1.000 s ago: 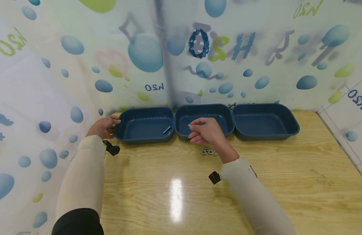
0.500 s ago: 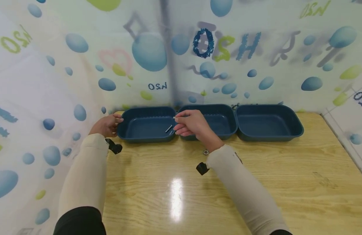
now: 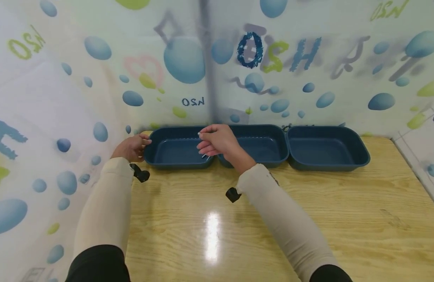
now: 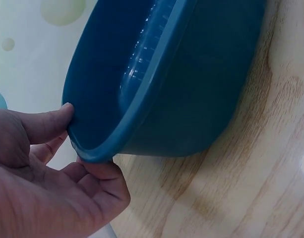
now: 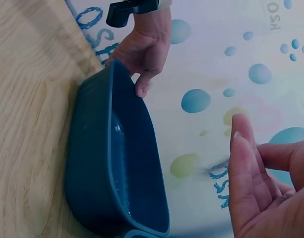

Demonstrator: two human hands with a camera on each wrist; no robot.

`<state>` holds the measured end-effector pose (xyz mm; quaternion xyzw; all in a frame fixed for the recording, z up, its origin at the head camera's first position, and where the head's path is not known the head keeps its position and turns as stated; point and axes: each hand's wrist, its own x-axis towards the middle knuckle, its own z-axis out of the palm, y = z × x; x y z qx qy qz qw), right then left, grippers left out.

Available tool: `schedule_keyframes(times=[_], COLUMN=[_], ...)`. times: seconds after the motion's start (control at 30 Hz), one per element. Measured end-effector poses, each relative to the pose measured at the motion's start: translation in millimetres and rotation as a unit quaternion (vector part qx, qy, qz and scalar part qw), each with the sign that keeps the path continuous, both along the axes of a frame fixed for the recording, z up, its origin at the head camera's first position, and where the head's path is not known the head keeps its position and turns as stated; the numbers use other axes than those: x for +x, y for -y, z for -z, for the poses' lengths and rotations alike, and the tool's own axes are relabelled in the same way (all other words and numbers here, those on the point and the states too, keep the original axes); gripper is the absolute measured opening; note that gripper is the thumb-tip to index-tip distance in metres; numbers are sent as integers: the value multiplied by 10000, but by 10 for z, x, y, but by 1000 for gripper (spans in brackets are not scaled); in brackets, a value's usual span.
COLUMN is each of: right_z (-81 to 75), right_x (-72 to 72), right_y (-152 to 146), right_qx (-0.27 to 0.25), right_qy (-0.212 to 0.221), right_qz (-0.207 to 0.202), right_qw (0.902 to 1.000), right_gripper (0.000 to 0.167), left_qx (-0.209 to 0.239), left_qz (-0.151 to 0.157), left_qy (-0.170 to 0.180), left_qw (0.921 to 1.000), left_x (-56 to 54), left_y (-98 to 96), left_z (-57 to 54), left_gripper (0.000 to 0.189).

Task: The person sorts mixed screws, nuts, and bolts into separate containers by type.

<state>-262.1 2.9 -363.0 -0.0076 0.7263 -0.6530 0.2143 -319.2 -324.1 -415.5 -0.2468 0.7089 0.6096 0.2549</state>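
Note:
My left hand (image 3: 132, 148) grips the left end of the left blue bin (image 3: 160, 166), as the head view shows. In the left wrist view, the thumb (image 4: 47, 124) lies on the rim's inner side and curled fingers (image 4: 104, 183) are outside. Over that bin's right part hovers my right hand (image 3: 217, 141), thumb and forefinger pinched together. A tiny pale piece shows at their tips; its kind cannot be made out. Below these fingers, thin metal pins or screws (image 3: 205, 156) lie in the bin, partly hidden. The right wrist view shows the right fingers (image 5: 243, 163) above and beside the bin.
A middle blue bin (image 3: 270, 162) and a right blue bin (image 3: 330, 167) stand in the same row on the wooden table (image 3: 174, 219). Behind them rises a patterned cloth backdrop (image 3: 294, 86). The right forearm crosses over the table.
My right hand has moved left and slightly up, from over the middle bin to over the left bin. Metal nuts seen earlier are now hidden by the right arm. The left hand keeps its grip.

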Motion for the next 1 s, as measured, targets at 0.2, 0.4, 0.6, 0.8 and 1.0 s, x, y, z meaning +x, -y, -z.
schedule_keyframes(times=[0.2,0.4,0.6,0.8,1.0], right_z=[-75,-64,-22,-25,-72], right_x=[8,15,16,30,25], right_y=[-31,-105,-154,-190,-286], right_qx=[180,295,270,296,264], right_qy=[53,84,21,18,-18], right_qz=[-53,-24,36,-5,136], right_qw=[9998,9995,9996,9996,9996], right_gripper=[25,24,22,28,28], left_qx=[-19,-30,-90,-149,-449], left_qz=[18,-31,-56,52,27], left_qy=[-17,23,61,22,-80], left_qw=[10000,10000,9999,9999,9990], left_x=[-27,-8,26,13,-13], left_y=[-25,-58,-59,-45,-60], left_z=[-22,-83,-94,-41,-17], left_gripper=[6,8,8,7,17])
